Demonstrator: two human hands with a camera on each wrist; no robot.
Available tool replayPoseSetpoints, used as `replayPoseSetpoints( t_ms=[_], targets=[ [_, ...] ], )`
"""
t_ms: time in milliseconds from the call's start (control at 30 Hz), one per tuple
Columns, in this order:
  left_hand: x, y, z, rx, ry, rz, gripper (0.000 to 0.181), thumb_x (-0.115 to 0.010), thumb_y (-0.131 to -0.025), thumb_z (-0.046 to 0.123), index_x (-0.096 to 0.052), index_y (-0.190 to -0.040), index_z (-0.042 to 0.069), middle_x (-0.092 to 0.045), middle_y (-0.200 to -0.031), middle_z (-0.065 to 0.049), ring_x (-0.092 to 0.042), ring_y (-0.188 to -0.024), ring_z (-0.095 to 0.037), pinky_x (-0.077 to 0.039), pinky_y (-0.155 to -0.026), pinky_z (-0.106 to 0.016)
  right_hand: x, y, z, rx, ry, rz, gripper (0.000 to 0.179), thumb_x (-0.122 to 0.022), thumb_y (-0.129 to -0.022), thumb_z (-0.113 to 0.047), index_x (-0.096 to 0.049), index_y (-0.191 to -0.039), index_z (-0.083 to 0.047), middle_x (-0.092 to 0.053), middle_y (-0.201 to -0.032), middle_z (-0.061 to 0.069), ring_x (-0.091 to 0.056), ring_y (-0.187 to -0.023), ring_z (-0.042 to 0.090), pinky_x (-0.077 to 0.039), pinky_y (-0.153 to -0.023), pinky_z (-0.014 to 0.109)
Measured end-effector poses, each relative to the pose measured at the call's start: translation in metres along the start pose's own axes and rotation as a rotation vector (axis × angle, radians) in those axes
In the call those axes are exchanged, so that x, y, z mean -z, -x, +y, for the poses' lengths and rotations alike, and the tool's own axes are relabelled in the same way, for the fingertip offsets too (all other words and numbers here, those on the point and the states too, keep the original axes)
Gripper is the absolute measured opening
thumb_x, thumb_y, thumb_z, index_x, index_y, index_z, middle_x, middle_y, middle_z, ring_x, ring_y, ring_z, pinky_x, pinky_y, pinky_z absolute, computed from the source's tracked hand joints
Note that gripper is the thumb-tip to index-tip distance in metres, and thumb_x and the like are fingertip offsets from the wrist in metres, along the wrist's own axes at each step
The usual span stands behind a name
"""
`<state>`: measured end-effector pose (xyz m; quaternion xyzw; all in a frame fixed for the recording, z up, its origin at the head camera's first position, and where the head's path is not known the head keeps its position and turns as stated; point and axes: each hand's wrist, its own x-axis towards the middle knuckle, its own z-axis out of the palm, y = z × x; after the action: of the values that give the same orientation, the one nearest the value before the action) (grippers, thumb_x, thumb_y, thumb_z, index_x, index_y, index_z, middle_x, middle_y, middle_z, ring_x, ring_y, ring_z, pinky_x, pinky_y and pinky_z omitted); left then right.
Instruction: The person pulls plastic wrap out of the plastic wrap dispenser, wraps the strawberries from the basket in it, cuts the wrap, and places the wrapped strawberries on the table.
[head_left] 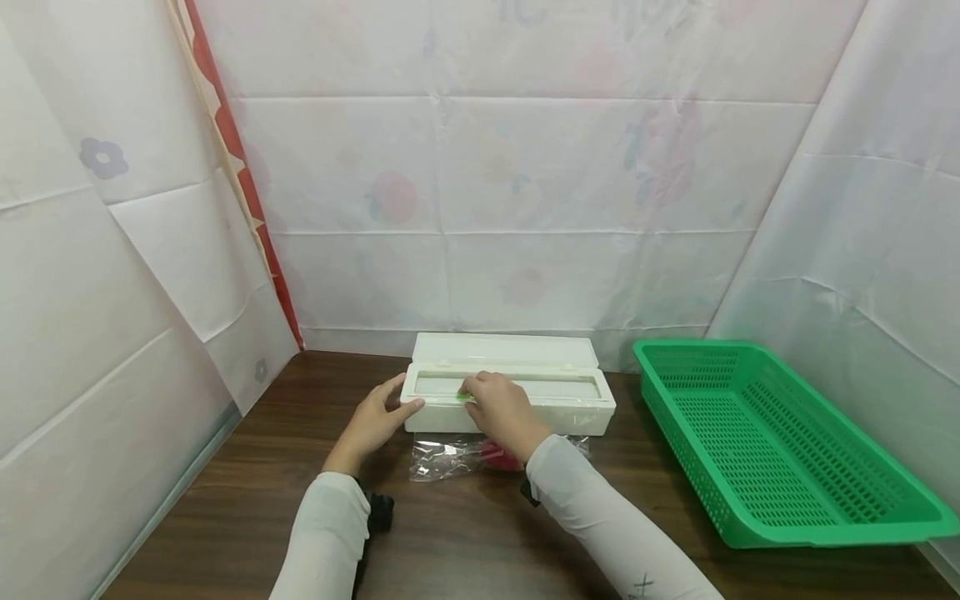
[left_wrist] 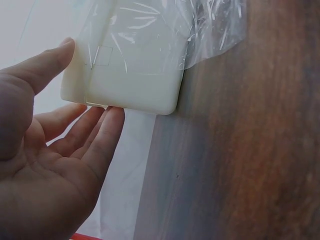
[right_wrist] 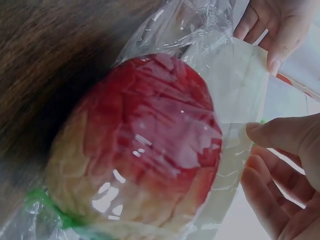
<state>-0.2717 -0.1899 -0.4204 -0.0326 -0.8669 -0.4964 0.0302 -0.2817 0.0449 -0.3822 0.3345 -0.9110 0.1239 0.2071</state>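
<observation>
A white cling film dispenser [head_left: 525, 417] stands on the table with its lid [head_left: 502, 350] raised at the back. My left hand [head_left: 375, 421] holds its left end, the thumb at the front and the fingers against the end face [left_wrist: 135, 95]. Near the front top edge my right hand [head_left: 501, 408] pinches a small green slider [head_left: 462, 395], mostly hidden by the fingers. Clear film [head_left: 442, 458] hangs over the front onto the table. By the film lies a round red and yellowish thing [right_wrist: 150, 140] under clear plastic, its kind unclear, with a green band [right_wrist: 50, 205] beside it.
A green perforated basket [head_left: 757, 450] stands to the right of the dispenser. White printed sheeting [head_left: 525, 192] closes off the back and both sides. The tabletop is dark wood [head_left: 450, 542].
</observation>
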Motion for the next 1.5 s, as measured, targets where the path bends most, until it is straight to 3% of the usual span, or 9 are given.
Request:
replayPoseSetpoints(
  t_ms=[333,733,1100,1500],
  targets=[
    [-0.0007,-0.0007,-0.0013,0.012,-0.002,0.003,0.082,-0.068,-0.094,0.047,-0.032,-0.157,0.008,-0.038,-0.148,-0.025,-0.05,-0.129,-0.042,-0.045,-0.099,-0.058,-0.002,-0.0002,0.0003,0.048,0.046,0.021,0.021,-0.075,-0.089,-0.007,-0.074,-0.107,-0.018,-0.071,-0.1,-0.002,-0.068,-0.085,0.017,-0.055,-0.058,0.029],
    [0.0006,0.0,-0.0006,-0.002,0.007,-0.001,0.081,-0.068,-0.096,0.044,-0.03,-0.157,0.006,-0.035,-0.15,-0.027,-0.049,-0.129,-0.044,-0.045,-0.099,-0.059,-0.001,-0.0018,-0.0017,0.077,0.067,0.008,0.031,-0.071,-0.087,-0.001,-0.076,-0.11,-0.021,-0.073,-0.108,-0.005,-0.068,-0.095,0.018,-0.055,-0.057,0.029],
    [0.0009,-0.0008,-0.0006,-0.019,0.013,-0.01,0.08,-0.067,-0.096,0.043,-0.031,-0.156,0.004,-0.035,-0.15,-0.027,-0.05,-0.128,-0.044,-0.047,-0.097,-0.057,-0.0036,-0.003,-0.0013,0.152,0.152,0.064,0.038,-0.07,-0.084,0.002,-0.076,-0.111,-0.025,-0.073,-0.106,-0.01,-0.067,-0.086,0.014,-0.051,-0.05,0.025],
    [0.001,0.0011,0.0017,-0.02,-0.006,-0.008,0.079,-0.067,-0.097,0.043,-0.032,-0.156,0.005,-0.038,-0.148,-0.027,-0.051,-0.127,-0.043,-0.048,-0.096,-0.057,-0.0006,-0.0044,-0.0037,0.162,0.198,0.012,0.042,-0.068,-0.088,0.001,-0.074,-0.118,-0.029,-0.073,-0.11,-0.012,-0.067,-0.09,0.012,-0.051,-0.053,0.025]
  ],
)
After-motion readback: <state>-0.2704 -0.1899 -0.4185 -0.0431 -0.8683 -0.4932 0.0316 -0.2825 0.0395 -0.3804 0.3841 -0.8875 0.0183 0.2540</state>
